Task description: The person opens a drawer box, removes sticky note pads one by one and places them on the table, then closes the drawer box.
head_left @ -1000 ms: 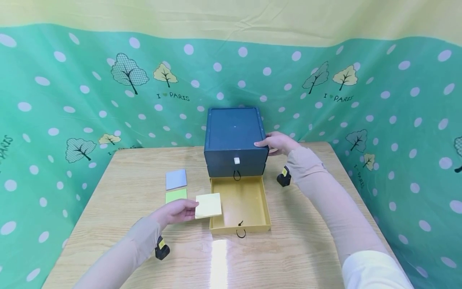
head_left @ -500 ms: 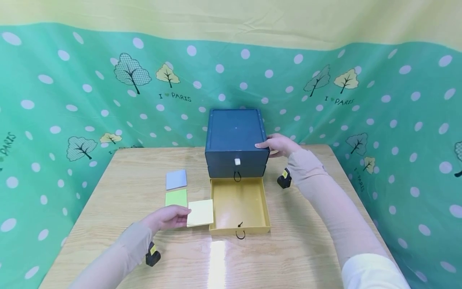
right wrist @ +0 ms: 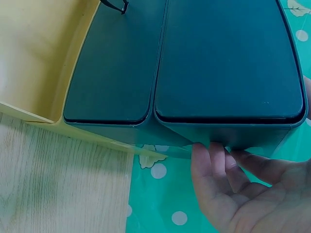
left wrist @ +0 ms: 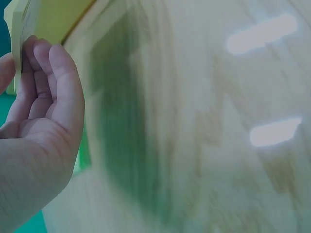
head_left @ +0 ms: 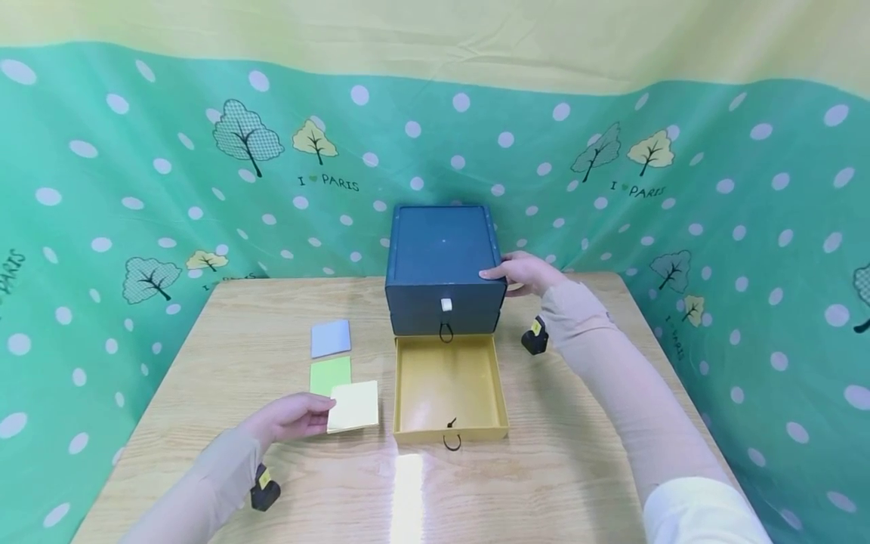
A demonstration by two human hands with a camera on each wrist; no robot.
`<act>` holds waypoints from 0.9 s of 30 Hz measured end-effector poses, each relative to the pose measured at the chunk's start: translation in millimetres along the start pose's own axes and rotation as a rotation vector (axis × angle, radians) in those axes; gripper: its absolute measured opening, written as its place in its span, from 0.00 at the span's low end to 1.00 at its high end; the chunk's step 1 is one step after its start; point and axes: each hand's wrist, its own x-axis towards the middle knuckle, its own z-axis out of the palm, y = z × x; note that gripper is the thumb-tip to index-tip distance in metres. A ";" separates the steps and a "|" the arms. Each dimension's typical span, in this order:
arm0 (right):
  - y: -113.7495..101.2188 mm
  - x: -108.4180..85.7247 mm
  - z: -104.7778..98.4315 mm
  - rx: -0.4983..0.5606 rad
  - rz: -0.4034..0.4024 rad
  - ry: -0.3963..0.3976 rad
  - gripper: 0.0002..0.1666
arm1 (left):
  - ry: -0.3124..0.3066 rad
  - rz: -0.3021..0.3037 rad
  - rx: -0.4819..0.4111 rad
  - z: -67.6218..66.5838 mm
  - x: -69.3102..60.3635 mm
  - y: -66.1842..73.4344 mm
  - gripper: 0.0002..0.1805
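Note:
My left hand [head_left: 288, 418] pinches a pale yellow sticky note pad [head_left: 355, 406] by its left edge, above the table and left of the pulled-out drawer. In the left wrist view the pad [left wrist: 17, 43] sits between thumb and fingers. A green sticky note pad [head_left: 329, 370] lies partly behind it, and a blue one [head_left: 331, 338] lies farther back. My right hand [head_left: 526, 272] holds the dark blue drawer box [head_left: 443, 242], thumb on its top and fingertips against its right side [right wrist: 204, 131]. The yellow bottom drawer [head_left: 448, 378] stands out in front, with nothing inside but its loop's knot.
The box's upper drawers are closed, one with a white knob [head_left: 445, 304] and one with a black loop [head_left: 445, 332]. A wooden table [head_left: 544, 468] lies beneath, and a green dotted curtain [head_left: 326, 204] encloses its back and sides.
My left hand has carried the yellow sticky note pad leftward and slightly nearer, from over the drawer's left edge to beside the green pad. The right hand stays on the box.

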 end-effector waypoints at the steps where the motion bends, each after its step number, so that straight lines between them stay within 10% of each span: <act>1: 0.2 0.2 -0.1 0.001 -0.002 -0.002 0.52 | 0.006 -0.002 0.004 -2.1 -1.7 -2.2 0.06; 27: -0.8 0.0 1.7 0.009 0.003 0.004 0.50 | 0.105 -0.070 0.061 -27.3 -26.9 -25.3 0.12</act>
